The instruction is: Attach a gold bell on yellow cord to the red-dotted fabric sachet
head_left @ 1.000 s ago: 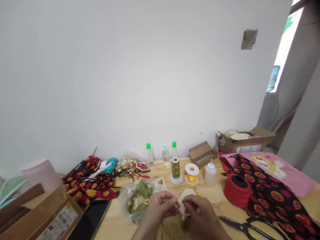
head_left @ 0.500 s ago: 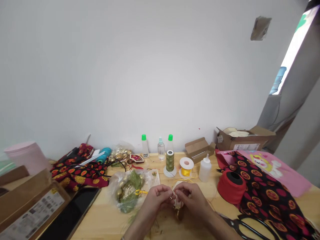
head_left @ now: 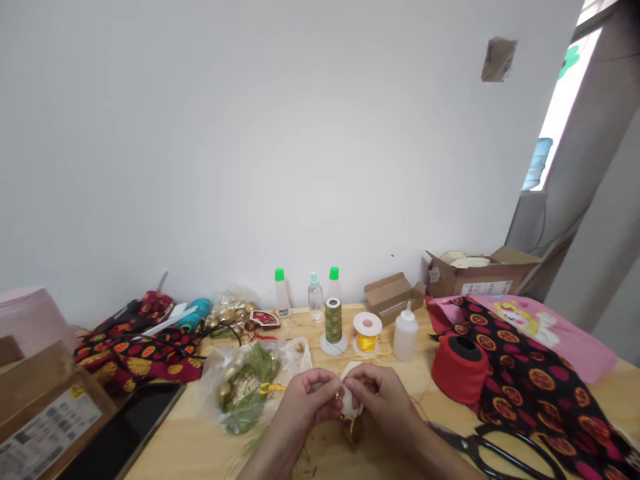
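Note:
My left hand [head_left: 306, 398] and my right hand [head_left: 381, 398] meet low over the wooden table [head_left: 200, 447], fingertips pinched together. Between them is a small white piece [head_left: 349, 397] with a gold bell [head_left: 351, 428] hanging below it. Both hands pinch at the same small thing where a thin yellow cord shows. Just left of my left hand lies a clear plastic bag [head_left: 250, 383] with gold bells and green tassels inside.
Behind the hands stand a green thread spool [head_left: 333, 320], a yellow cord reel [head_left: 367, 332], a white squeeze bottle [head_left: 405, 332] and three small bottles. A red thread cone [head_left: 460, 369], patterned cloth [head_left: 540, 387] and black scissors [head_left: 495, 452] lie right. Cardboard boxes sit left and at the back.
The view has shifted slightly, so things slid a little left and down in the picture. My hands stay pinched together on the small piece with the bell, barely moved.

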`<state>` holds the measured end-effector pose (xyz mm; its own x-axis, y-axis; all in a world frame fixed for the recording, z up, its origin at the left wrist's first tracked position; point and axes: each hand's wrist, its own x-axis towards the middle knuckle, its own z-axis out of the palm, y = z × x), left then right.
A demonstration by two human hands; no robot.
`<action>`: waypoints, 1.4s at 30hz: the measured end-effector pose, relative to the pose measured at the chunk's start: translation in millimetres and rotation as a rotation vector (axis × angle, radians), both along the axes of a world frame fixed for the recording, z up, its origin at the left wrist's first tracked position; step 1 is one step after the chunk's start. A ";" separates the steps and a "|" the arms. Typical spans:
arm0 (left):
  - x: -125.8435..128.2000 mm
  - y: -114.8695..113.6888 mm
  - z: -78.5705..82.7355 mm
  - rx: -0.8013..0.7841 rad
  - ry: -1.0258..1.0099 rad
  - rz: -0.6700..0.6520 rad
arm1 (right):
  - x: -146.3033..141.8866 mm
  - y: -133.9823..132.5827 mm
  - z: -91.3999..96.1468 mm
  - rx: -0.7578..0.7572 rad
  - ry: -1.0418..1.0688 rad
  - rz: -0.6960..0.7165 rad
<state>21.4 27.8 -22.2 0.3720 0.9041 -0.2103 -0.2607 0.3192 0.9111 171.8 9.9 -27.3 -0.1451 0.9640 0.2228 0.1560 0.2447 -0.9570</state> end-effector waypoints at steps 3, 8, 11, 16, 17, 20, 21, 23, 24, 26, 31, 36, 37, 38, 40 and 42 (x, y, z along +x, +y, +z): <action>-1.0 0.3 0.3 0.030 0.031 0.019 | 0.6 1.0 -1.1 -0.014 0.061 -0.001; 0.2 1.8 1.3 0.046 0.056 0.031 | -1.3 -0.7 0.8 -0.034 0.090 0.016; 1.0 1.5 1.7 0.043 0.062 0.021 | -3.6 -2.7 2.4 -0.039 0.101 0.009; -0.8 0.2 1.2 0.070 0.072 -0.024 | -5.0 -3.9 3.9 -0.057 0.125 -0.003; -1.0 0.4 0.9 0.074 0.063 -0.034 | -4.7 -3.6 4.1 -0.060 0.130 -0.005; -1.0 1.5 0.2 0.077 0.038 -0.034 | -2.9 -1.1 4.0 -0.067 0.150 0.008; -0.8 1.8 0.1 0.075 0.033 -0.027 | -2.0 0.1 3.5 -0.073 0.161 0.012; -0.6 2.0 0.1 0.064 0.031 -0.014 | -0.6 2.2 2.2 -0.091 0.178 0.026; -0.6 1.9 0.3 0.061 0.032 -0.007 | -0.1 3.1 1.5 -0.102 0.184 0.035; -0.8 1.7 0.5 0.054 0.035 0.011 | -0.1 3.9 0.4 -0.117 0.191 0.052; 0.1 2.6 0.6 0.079 0.081 0.067 | -4.0 2.1 1.9 -0.142 0.184 0.044; 4.1 2.5 -1.2 0.192 0.135 0.078 | -5.6 1.6 2.8 -0.156 0.172 0.003; 4.5 1.7 -1.3 0.243 0.171 0.074 | -5.3 2.0 2.4 -0.159 0.182 -0.003; 4.6 0.6 -1.1 0.306 0.220 0.069 | -4.9 2.4 1.9 -0.161 0.194 -0.008; 4.0 -2.3 0.8 0.449 0.344 0.049 | -4.2 3.1 1.0 -0.170 0.214 -0.009; 2.6 -5.3 4.3 0.600 0.478 0.016 | -3.5 3.4 0.7 -0.176 0.229 0.000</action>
